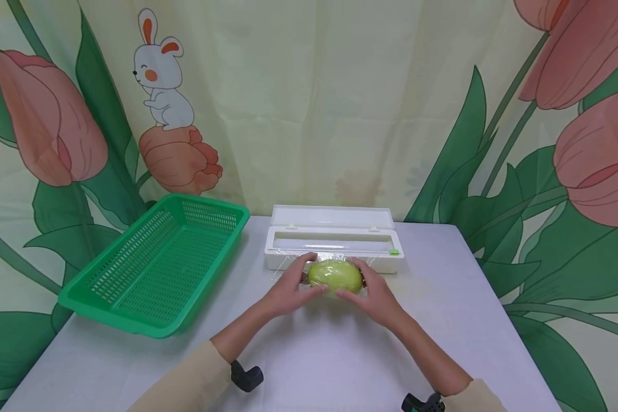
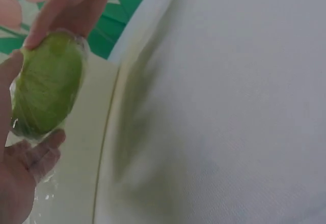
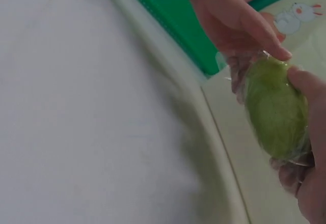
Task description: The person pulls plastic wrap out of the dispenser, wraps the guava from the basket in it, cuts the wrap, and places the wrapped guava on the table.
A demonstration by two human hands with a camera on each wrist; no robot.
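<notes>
A green oval fruit (image 1: 336, 276), wrapped in clear cling film, is held up between both hands. My left hand (image 1: 290, 290) grips its left end, with the thumb on the near side and fingers bent around the far side. At the opposite end, my right hand (image 1: 375, 293) holds it the same way. In the left wrist view the film looks wrinkled and shiny over the fruit (image 2: 48, 84). Loose film spreads out past the fingers. Just behind the hands stands a white cling film dispenser (image 1: 335, 262), its lid (image 1: 332, 217) raised and a green slider (image 1: 393, 252) on its right side.
A green plastic basket (image 1: 206, 292) with perforated walls stands at the left of the table. White cloth covers the table (image 1: 335, 366). Behind it hangs a curtain (image 1: 309, 103) printed with tulips and a rabbit.
</notes>
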